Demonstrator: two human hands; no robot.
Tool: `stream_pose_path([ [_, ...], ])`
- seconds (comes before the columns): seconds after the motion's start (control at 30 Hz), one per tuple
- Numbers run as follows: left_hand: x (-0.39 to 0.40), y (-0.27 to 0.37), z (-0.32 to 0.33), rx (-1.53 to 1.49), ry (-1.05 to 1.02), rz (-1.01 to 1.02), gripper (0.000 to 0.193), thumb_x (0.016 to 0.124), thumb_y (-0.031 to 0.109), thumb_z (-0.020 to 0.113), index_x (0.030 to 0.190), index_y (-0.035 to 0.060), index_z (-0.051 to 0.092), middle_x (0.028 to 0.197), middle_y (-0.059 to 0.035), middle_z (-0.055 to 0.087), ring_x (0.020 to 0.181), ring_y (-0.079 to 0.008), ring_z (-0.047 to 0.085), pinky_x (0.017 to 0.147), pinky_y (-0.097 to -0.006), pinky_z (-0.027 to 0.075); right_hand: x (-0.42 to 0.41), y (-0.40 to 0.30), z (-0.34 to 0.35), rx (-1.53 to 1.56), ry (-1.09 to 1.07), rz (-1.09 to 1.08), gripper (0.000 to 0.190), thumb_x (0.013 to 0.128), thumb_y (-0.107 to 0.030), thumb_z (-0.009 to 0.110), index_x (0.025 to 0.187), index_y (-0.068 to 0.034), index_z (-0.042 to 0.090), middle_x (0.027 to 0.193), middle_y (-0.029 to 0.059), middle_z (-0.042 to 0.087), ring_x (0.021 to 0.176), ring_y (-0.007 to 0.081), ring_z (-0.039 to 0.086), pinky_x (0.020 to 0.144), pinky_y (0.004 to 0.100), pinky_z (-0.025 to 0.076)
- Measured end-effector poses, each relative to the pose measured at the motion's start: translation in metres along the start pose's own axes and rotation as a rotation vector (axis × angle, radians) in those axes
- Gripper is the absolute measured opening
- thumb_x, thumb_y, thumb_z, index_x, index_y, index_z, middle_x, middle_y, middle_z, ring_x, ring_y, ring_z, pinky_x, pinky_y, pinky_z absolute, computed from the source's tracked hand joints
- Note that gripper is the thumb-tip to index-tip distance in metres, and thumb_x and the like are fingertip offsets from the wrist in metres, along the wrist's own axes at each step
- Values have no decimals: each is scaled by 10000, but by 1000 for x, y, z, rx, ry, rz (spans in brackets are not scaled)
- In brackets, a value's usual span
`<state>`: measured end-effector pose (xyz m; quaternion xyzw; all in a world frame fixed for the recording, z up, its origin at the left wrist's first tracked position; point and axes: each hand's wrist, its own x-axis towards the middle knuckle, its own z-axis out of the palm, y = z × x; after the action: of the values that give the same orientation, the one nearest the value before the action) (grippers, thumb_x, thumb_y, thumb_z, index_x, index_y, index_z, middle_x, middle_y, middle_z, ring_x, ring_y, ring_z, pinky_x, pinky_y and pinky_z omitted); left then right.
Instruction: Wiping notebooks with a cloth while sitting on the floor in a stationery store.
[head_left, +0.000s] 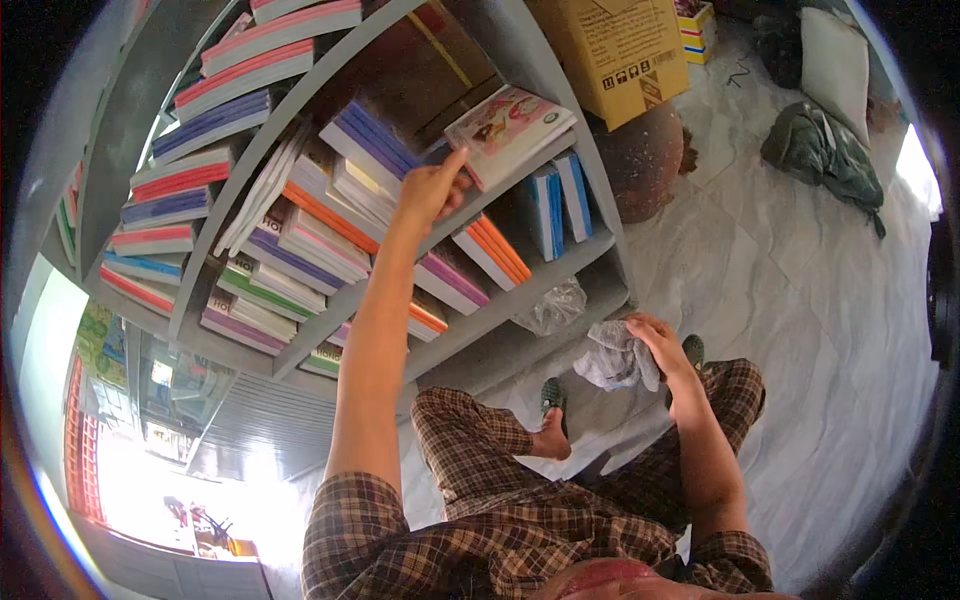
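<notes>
A stack of thin notebooks or booklets (510, 127), its top cover pink with printed pictures, lies on the upper shelf of a grey bookcase (427, 247). My left hand (435, 187) grips the near left corner of this stack, thumb against the cover and fingers curled at the edge. How many booklets it grips is hidden. In my right hand (664, 345) is a crumpled grey cloth (615, 358), held low above the floor near my knee. Left of my left hand stand stacks with blue spines (371, 139) and orange spines (330, 217).
Lower shelves hold orange-edged books (493, 253), blue books (547, 212) and a clear plastic bag (553, 306). A cardboard box (626, 60) rests on a brown rounded object (637, 165) beside the bookcase. A dark bag (821, 154) lies on the marble-patterned floor (817, 337).
</notes>
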<state>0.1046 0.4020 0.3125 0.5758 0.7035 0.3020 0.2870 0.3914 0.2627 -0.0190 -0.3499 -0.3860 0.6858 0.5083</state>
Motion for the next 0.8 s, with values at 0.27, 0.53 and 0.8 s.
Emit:
stream_pose_path([
  [0.27, -3, -32, 41, 454, 496, 1089, 475, 883, 434, 683, 1235, 118, 638, 1133, -235, 633, 1084, -354, 612, 929, -390, 485, 9, 22, -3, -62, -52, 45, 299, 908, -266, 674, 1061, -9, 689, 983, 11, 673, 942, 103, 591, 844, 253, 450],
  [0.53, 14, -43, 48, 352, 257, 894, 470, 958, 397, 579, 1332, 112, 574, 1383, -292, 482, 1293, -432, 467, 1043, -441, 415, 3, 30, 6, -323, -143, 139, 367, 899, -336, 672, 1089, -22, 693, 1047, 60, 698, 990, 141, 599, 881, 289, 459],
  [0.8, 25, -50, 63, 382, 424, 891, 424, 953, 409, 582, 1310, 181, 590, 1387, -251, 500, 1250, -425, 508, 1001, -447, 458, 1, 27, 18, -353, -193, 150, 399, 897, -380, 655, 1071, -23, 693, 989, 70, 707, 955, 165, 622, 856, 312, 471],
])
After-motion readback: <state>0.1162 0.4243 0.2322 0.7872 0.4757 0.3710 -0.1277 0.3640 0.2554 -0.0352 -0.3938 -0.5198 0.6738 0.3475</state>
